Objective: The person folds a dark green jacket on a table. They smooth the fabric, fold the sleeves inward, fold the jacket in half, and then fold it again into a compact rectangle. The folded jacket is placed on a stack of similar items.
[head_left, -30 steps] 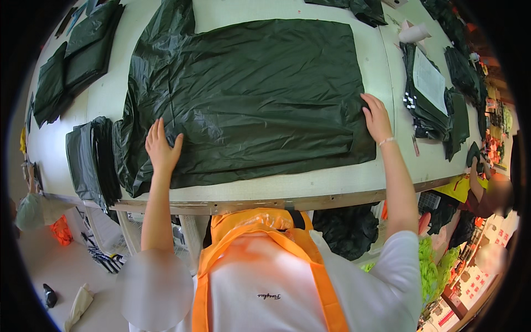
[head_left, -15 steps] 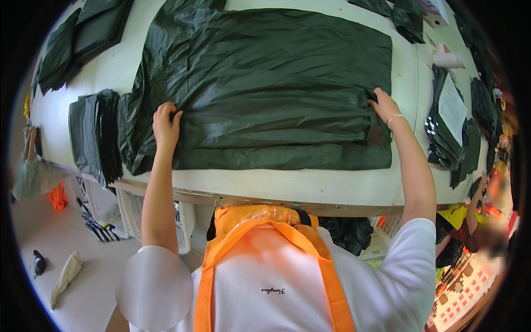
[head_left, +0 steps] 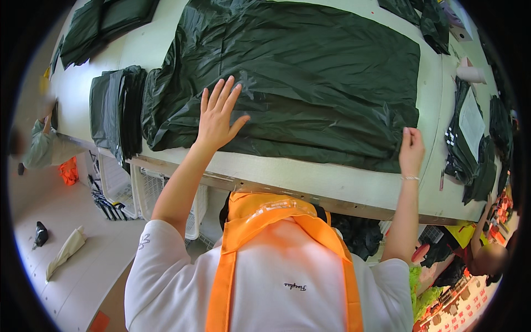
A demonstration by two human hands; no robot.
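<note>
A dark green garment (head_left: 310,72) of thin, shiny, wrinkled fabric lies spread across the white table, its folded lower part toward me. My left hand (head_left: 218,119) rests flat on its near left part, fingers spread and thumb out. At the garment's near right corner, my right hand (head_left: 412,152) has its fingers closed together at the fabric edge. The exact grip there is partly hidden by the hand. A stack of folded dark green pieces (head_left: 117,113) sits against the garment's left end.
More dark green fabric lies at the far left (head_left: 110,27) and far right (head_left: 434,25). To the right are a white paper sheet (head_left: 472,119) on dark bundles and a white roll (head_left: 470,74). White baskets (head_left: 119,177) stand below the table edge (head_left: 276,191). Other people work at both sides.
My left hand has let go of its pinch and now lies flat, farther right on the fabric. My right hand has come down to the near right corner. The near folds look flatter.
</note>
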